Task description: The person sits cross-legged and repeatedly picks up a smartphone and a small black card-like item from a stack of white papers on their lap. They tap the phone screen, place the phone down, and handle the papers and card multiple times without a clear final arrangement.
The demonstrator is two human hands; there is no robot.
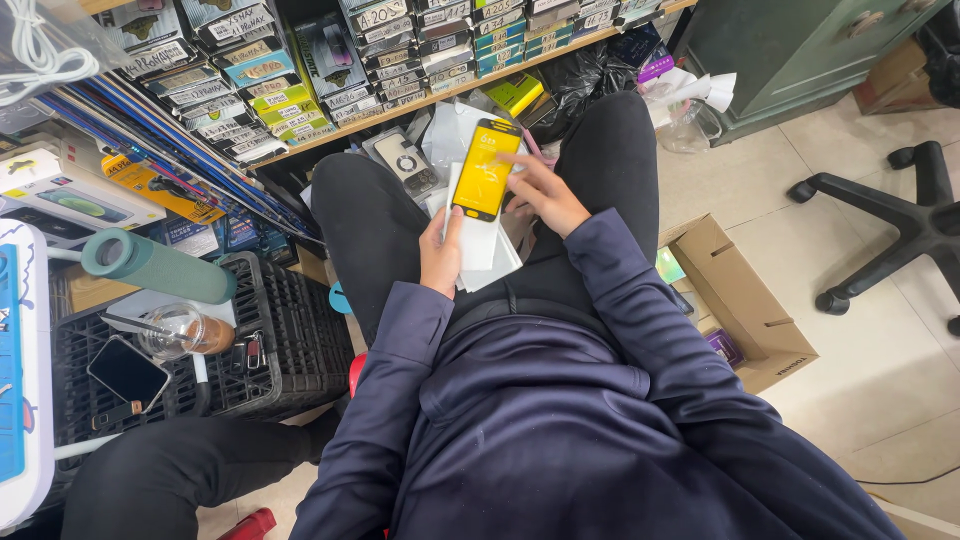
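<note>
Pale tiled floor (880, 330): an open cardboard box (745, 305) at right, a black office-chair base (890, 215) at far right, and a black plastic crate (215, 350) at left, possibly resting directly on it.

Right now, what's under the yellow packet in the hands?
Under the yellow packet lie white sleeves, held by the left hand. Their count stays hidden.
</note>
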